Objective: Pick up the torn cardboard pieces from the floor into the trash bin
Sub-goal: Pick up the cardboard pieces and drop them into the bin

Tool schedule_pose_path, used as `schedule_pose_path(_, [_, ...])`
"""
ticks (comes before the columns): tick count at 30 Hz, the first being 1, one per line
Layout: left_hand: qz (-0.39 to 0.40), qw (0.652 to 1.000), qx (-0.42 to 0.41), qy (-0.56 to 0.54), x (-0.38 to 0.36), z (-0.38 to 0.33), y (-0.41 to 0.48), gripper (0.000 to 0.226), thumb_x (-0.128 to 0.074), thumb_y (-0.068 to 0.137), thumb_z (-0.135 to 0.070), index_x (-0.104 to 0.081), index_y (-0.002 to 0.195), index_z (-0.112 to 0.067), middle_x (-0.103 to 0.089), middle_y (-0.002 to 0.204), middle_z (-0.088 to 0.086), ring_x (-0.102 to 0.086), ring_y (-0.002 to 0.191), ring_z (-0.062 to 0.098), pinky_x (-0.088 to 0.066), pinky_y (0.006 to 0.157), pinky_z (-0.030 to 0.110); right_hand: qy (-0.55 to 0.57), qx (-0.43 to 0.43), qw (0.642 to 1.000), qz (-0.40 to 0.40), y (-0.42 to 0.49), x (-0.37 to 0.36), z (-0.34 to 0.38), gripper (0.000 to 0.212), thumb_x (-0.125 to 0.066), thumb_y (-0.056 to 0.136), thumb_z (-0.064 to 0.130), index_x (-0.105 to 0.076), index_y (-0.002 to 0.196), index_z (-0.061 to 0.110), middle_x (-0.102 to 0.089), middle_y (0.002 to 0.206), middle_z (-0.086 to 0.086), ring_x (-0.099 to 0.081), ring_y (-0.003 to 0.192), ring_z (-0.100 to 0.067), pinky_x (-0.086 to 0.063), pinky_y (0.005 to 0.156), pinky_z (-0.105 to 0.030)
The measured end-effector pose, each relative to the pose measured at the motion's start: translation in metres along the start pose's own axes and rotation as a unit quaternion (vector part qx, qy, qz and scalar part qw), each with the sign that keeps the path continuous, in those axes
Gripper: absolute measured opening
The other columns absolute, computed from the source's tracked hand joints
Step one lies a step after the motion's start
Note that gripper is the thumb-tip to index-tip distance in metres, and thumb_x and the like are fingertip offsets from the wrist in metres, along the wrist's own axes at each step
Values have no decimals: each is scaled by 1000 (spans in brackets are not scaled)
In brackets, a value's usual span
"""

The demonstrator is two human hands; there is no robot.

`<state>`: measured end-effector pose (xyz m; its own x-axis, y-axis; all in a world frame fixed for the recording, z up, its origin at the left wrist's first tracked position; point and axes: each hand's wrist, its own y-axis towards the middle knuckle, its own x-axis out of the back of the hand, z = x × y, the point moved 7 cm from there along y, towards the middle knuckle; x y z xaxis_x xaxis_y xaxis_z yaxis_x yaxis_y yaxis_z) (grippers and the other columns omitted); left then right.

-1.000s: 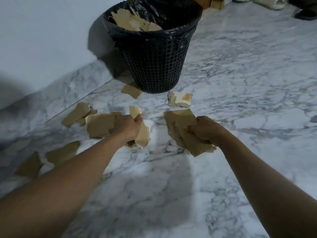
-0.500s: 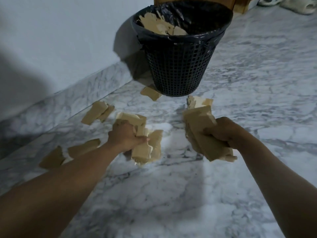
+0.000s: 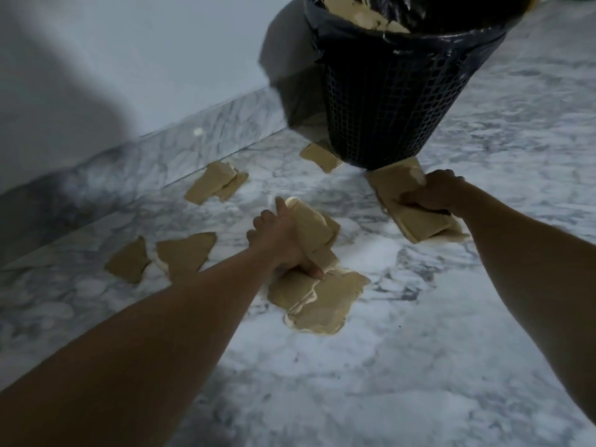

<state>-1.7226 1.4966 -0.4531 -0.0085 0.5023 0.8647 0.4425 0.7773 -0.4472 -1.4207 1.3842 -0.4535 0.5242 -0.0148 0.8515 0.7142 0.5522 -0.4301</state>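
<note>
Some pieces (image 3: 364, 17) are in the bin (image 3: 387, 101) already, the left hand (image 3: 283, 240) and the right hand (image 3: 438, 191) each grip a bunch near it, and more lie on the floor (image 3: 419, 350) by the wall (image 3: 129, 59), not yet picked up.

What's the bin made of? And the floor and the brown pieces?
The bin is likely matte black plastic: a moulded grid of square holes. A shiny black bag lines it. The floor looks like polished marble or marble-look tile, white with grey veins. The pieces look like cardboard: dull tan, ragged paler torn edges.
</note>
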Motion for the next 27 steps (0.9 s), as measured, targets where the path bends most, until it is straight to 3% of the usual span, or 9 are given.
schedule_pose_path(4, [-60, 997, 9, 50, 9, -2, 0, 132, -90, 25, -66, -31, 132, -16, -48, 128, 12, -42, 122, 34, -37, 96, 50, 16, 16, 999, 27, -13, -5, 5, 95, -75, 78, 56, -38, 145, 0, -45, 143, -21, -50, 124, -38, -45, 102, -44])
schedule_pose_path(7, [-134, 988, -38, 69, 21, -10, -9, 100, -92, 41, -53, -42, 120, -18, -57, 114, 8, -47, 116, 31, -38, 85, 46, 57, -6, 998, 39, -27, -10, -5, 108, -82, 72, 52, -28, 147, -4, -45, 140, -22, -51, 121, -38, -47, 96, -45])
schedule_pose_path(10, [-147, 982, -119, -14, 22, -13, -15, 64, -90, 58, -30, -55, 110, -14, -64, 107, 9, -61, 103, 30, -47, 73, 35, 141, -25, 990, 20, -43, -17, -20, 86, -84, 71, 48, -48, 129, -5, -58, 112, -20, -59, 95, -35, -48, 71, -40])
schedule_pose_path(13, [-163, 964, -99, -183, 31, 4, -17, 43, -81, 72, -27, -64, 108, -11, -68, 104, 7, -65, 97, 25, -49, 72, 28, 303, -46, 952, 16, -55, -26, -37, 64, -81, 78, 38, -59, 120, -4, -65, 111, -20, -64, 97, -36, -53, 72, -40])
schedule_pose_path(15, [-146, 932, -50, -329, 41, 17, -20, 41, -78, 79, -31, -66, 113, -11, -70, 108, 4, -65, 94, 22, -51, 73, 29, 407, -62, 910, 51, -69, -27, -42, 59, -78, 82, 38, -59, 121, -2, -66, 116, -20, -65, 101, -35, -55, 82, -44])
schedule_pose_path(17, [-32, 920, -10, -391, 35, 20, -25, 37, -74, 83, -41, -66, 111, -17, -69, 110, 2, -64, 95, 19, -48, 74, 31, 482, -66, 866, 112, -84, -30, -40, 55, -75, 84, 35, -58, 123, 0, -68, 118, -18, -66, 104, -33, -54, 91, -49])
schedule_pose_path(21, [156, 957, -7, -243, -4, 16, -46, 58, -67, 80, -60, -60, 118, -17, -63, 122, 3, -58, 109, 23, -48, 83, 32, 488, -58, 858, 149, -108, -38, -32, 56, -78, 81, 35, -60, 121, -1, -72, 111, -19, -69, 101, -33, -56, 89, -51])
schedule_pose_path(24, [99, 992, -56, -55, -25, 2, -55, 80, -70, 71, -65, -49, 132, -17, -41, 134, 8, -41, 123, 32, -44, 99, 45, 456, -55, 873, 162, -127, -47, -26, 50, -78, 81, 38, -62, 111, 0, -72, 105, -19, -69, 96, -32, -58, 78, -44])
schedule_pose_path(27, [29, 998, -56, -12, -36, -15, -74, 90, -81, 68, -54, -39, 138, -17, -28, 132, 9, -33, 124, 37, -43, 99, 45, 435, -55, 886, 151, -135, -56, -31, 53, -79, 80, 39, -62, 110, -1, -71, 106, -18, -69, 98, -34, -58, 83, -46])
